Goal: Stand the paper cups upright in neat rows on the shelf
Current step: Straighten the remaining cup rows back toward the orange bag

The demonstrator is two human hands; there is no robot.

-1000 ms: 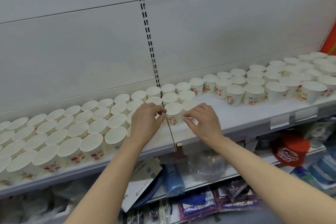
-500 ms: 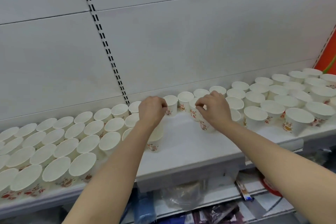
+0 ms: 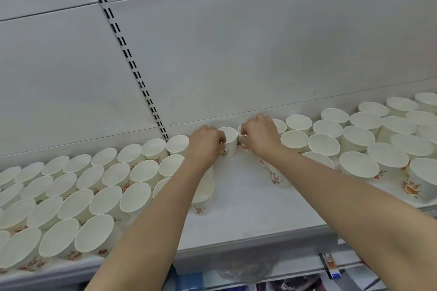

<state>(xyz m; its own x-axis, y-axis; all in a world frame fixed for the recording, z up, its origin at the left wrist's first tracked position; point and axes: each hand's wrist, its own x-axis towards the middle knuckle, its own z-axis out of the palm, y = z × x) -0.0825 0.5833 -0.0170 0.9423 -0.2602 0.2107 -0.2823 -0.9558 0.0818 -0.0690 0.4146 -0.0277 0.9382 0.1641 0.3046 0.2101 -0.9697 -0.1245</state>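
While the shelf (image 3: 248,215) is packed with upright paper cups (image 3: 106,198) from nine to three o'clock, a bare gap is left at six. A back-row cup (image 3: 230,140) at twelve is pinched by the left hand (image 3: 204,145); another cup (image 3: 243,142) is gripped by the right hand (image 3: 259,136). Neighbours could be toppled by a careless forearm. Since half a second ago, both hands have been carried further back.

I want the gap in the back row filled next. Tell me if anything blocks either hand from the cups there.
Nothing visible does. The left hand already holds the back-row cup, and the right hand holds the next cup. The bare shelf in front of them carries no obstacle.
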